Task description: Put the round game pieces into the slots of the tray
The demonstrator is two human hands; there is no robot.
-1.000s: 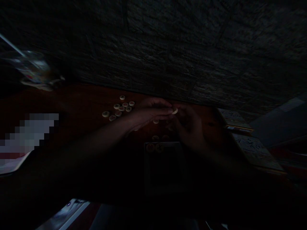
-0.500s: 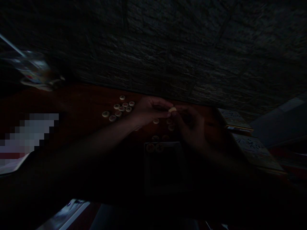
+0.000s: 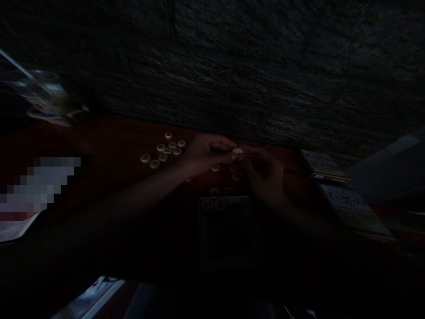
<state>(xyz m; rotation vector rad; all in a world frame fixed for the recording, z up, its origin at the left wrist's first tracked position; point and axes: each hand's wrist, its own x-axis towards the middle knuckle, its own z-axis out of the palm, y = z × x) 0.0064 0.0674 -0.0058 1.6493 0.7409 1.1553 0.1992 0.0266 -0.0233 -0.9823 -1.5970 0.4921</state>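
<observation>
Between the fingertips of both hands, above the dark red table (image 3: pixel 109 137), is a pale round Chinese chess piece (image 3: pixel 237 151). My left hand (image 3: pixel 207 153) pinches it from the left, thumb and fingers closed on it. From the right, my right hand (image 3: pixel 265 170) closes its thumb and fingertips on the same piece. Several more chess pieces (image 3: pixel 168 151) lie loosely grouped to the left of my left hand. A few others (image 3: pixel 236 176) lie beneath the hands. Closer to me is a dark open box (image 3: pixel 200 239), with two pieces (image 3: pixel 213 204) at its far edge.
Two flat boxes with printed lids (image 3: pixel 353 208) lie at the table's right side. A clear cup with a straw (image 3: pixel 49 95) stands at the far left. Behind the table rises a rough stone wall (image 3: pixel 212 66). The scene is very dark.
Both hands keep hold of the chess piece, which has turned or tilted slightly between the fingertips. The other pieces lie as before; the view has shifted a little.
</observation>
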